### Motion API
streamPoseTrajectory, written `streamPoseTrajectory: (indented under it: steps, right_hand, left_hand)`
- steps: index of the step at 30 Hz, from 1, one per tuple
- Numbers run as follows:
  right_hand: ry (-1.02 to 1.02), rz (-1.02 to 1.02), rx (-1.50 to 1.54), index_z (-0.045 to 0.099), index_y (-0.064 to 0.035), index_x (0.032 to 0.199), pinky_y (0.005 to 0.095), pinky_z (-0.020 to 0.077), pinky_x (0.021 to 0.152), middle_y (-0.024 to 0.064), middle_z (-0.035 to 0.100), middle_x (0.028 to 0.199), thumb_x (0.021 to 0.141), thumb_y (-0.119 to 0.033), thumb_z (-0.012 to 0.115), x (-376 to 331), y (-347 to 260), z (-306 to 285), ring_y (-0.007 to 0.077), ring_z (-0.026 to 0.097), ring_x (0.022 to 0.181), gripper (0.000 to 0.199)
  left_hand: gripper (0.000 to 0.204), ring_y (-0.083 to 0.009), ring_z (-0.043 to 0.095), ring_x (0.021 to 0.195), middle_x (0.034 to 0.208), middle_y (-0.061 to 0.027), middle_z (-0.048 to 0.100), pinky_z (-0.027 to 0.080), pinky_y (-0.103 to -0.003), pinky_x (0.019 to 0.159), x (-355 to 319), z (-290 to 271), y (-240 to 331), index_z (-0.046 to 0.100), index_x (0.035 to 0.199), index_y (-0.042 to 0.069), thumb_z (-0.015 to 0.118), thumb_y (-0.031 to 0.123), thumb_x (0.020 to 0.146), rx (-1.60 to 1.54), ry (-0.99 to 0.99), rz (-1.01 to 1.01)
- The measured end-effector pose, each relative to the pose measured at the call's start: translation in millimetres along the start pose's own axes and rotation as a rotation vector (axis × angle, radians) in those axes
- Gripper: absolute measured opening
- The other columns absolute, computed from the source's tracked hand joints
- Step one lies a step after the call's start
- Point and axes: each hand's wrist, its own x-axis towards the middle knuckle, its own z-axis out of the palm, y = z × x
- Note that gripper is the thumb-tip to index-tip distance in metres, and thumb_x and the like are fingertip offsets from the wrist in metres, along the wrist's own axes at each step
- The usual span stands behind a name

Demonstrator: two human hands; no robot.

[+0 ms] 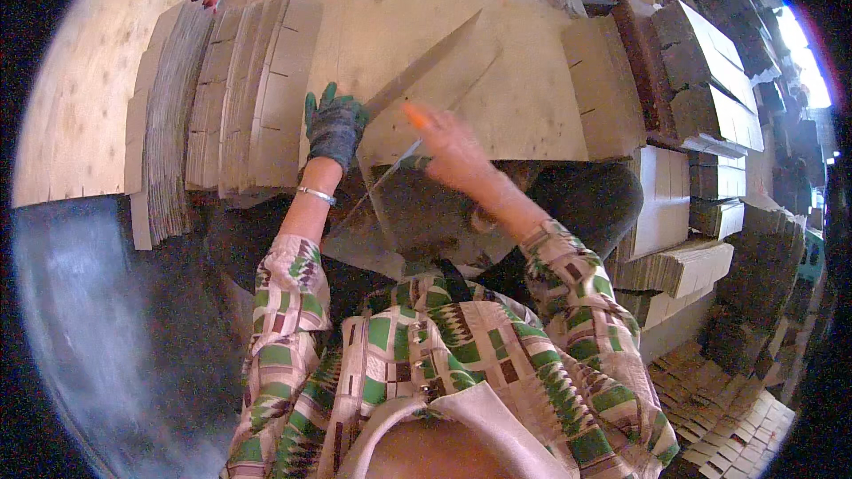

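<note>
My left hand (335, 131), in a grey glove with green fingertips, is over the front of a pale wooden board. Its thumb side is closed on the near end of a narrow brown cardboard strip (426, 62), which slants up and away to the right, casting a shadow. My right hand (454, 155) is bare, with an orange covering on a fingertip, and blurred by motion. It is just right of the strip's near end. Below it, a thin pale-edged strip (390, 174) runs down over the board's front edge; whether my right fingers grip it is unclear.
Upright stacks of slotted cardboard (244, 93) line the board's left side. More slotted pieces (603, 89) lie at its right edge. Further right stand bundled cardboard stacks (706, 80), with folded bundles (679, 268) lower down. Below the board (524, 44) are my knees.
</note>
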Motion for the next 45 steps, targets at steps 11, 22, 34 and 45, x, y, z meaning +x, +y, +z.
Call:
streamPoseTrajectory:
  steps: [11,22,34,45]
  right_hand:
    - [-0.126,0.992,-0.85,0.06,-0.0114,0.121,0.0496,0.0557,0.083,0.0179,0.07,0.111,0.084,-0.021,0.066,-70,207,-197,0.0369,0.069,0.1,0.038]
    - [0.294,0.849,-0.651,0.064,-0.01,0.117,0.0463,0.0561,0.082,0.0188,0.069,0.11,0.083,-0.019,0.064,-82,199,-155,0.0408,0.068,0.096,0.036]
    - [0.077,0.528,-0.101,0.022,-0.0294,0.157,0.0523,0.0542,0.073,0.0237,0.07,0.092,0.076,0.001,0.061,14,29,-93,0.0435,0.068,0.083,0.095]
    - [-0.131,0.533,-0.106,0.017,-0.031,0.158,0.054,0.0536,0.074,0.0246,0.07,0.092,0.079,0.002,0.061,13,36,-60,0.0439,0.068,0.085,0.096]
  left_hand:
    - [0.066,-0.0374,0.057,0.123,0.132,-0.0212,0.06,0.042,-0.047,0.107,27,-47,101,0.059,0.132,0.005,0.059,0.057,0.091,-0.468,0.12,0.011]
    - [0.036,-0.0357,0.067,0.103,0.109,-0.0152,0.071,0.052,-0.049,0.089,57,6,119,0.074,0.102,0.013,0.049,0.037,0.094,-0.396,-0.166,0.13]
    - [0.039,-0.0383,0.068,0.097,0.104,-0.017,0.072,0.053,-0.052,0.083,50,-18,120,0.074,0.099,0.013,0.044,0.038,0.098,-0.434,-0.223,0.073]
    - [0.037,-0.0336,0.07,0.101,0.107,-0.0181,0.072,0.054,-0.05,0.086,65,-9,111,0.074,0.103,0.01,0.055,0.04,0.093,-0.385,0.453,-0.061]
